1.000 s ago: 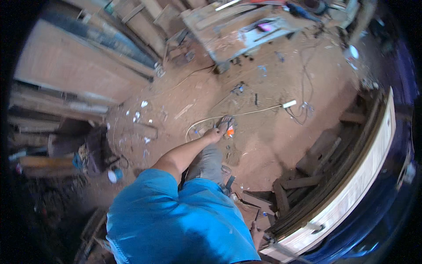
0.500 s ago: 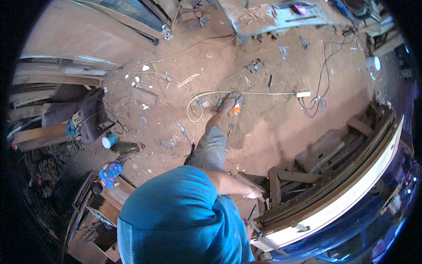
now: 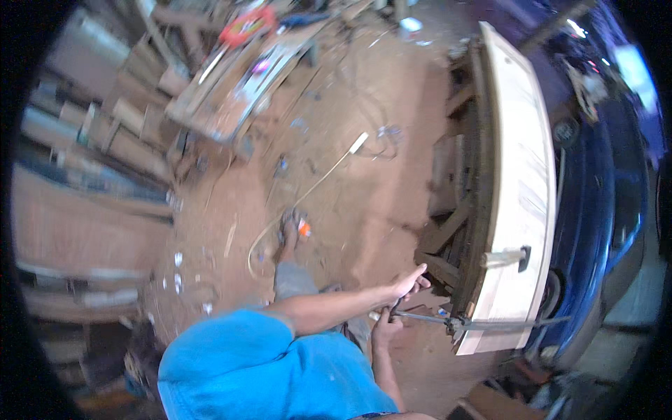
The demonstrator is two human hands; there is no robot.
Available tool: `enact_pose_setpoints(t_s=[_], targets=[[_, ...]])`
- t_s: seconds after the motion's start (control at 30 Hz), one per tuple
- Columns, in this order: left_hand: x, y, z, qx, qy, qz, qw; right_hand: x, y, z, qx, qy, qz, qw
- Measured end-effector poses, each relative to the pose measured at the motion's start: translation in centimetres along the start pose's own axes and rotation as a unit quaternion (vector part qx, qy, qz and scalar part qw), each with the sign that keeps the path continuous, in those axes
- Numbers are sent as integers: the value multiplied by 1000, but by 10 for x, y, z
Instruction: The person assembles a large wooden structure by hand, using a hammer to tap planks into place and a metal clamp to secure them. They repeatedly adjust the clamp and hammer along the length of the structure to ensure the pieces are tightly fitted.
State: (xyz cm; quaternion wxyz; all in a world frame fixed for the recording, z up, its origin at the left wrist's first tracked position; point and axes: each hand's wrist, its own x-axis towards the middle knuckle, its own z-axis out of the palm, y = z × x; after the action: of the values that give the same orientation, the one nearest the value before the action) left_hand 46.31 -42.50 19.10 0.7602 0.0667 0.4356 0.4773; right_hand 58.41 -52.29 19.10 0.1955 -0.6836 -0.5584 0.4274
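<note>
A long bar clamp (image 3: 490, 325) lies across the near end of a long pale wooden panel (image 3: 521, 189), its jaw at the panel's left edge. My right hand (image 3: 384, 330) is closed around the clamp's handle end, left of the panel. Just above it, my left hand (image 3: 409, 283) stretches toward the dark timber, a finger extended and the others loosely apart. Nothing shows in that hand, though blur softens its fingers. Farther up the panel sits a short pale wooden piece (image 3: 502, 259) with a dark end. Dark timbers (image 3: 448, 234) stand under the panel's left side.
A blue car (image 3: 588, 189) stands close along the panel's right. On the dirt floor lie a power strip (image 3: 358, 143) and its pale cord, near my foot (image 3: 289, 227). A low workbench (image 3: 238, 91) is at the far left. Boards (image 3: 84, 217) lean along the left.
My view has swung right, bringing the panel upright in the picture. My left hand has come off the timber edge. My right hand, hidden before, now shows on the clamp.
</note>
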Motion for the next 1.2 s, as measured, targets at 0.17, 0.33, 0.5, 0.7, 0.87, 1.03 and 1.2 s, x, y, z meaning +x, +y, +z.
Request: enact_pose_setpoints(t_s=[0.17,0.33,0.5,0.7,0.87,1.03,1.2], targets=[[-45,12,37,247,-22,61,967,48,91,67,356,20,-121,926],[-90,5,48,424,-27,203,882,65,86,90,386,-36,-115,914],[-73,8,42,406,-90,101,904,73,67,47,114,-72,-180,974],[-24,-21,-8,228,-49,54,971,-5,-34,-81,-177,-161,-8,971],[84,-126,-110,285,-213,-71,932,-17,-117,-65,12,172,-142,975],[66,-117,-68,547,-410,-139,716,26,-101,-9,145,151,40,977],[56,-74,-79,639,-479,-140,586,23,-73,1,265,196,115,937]])
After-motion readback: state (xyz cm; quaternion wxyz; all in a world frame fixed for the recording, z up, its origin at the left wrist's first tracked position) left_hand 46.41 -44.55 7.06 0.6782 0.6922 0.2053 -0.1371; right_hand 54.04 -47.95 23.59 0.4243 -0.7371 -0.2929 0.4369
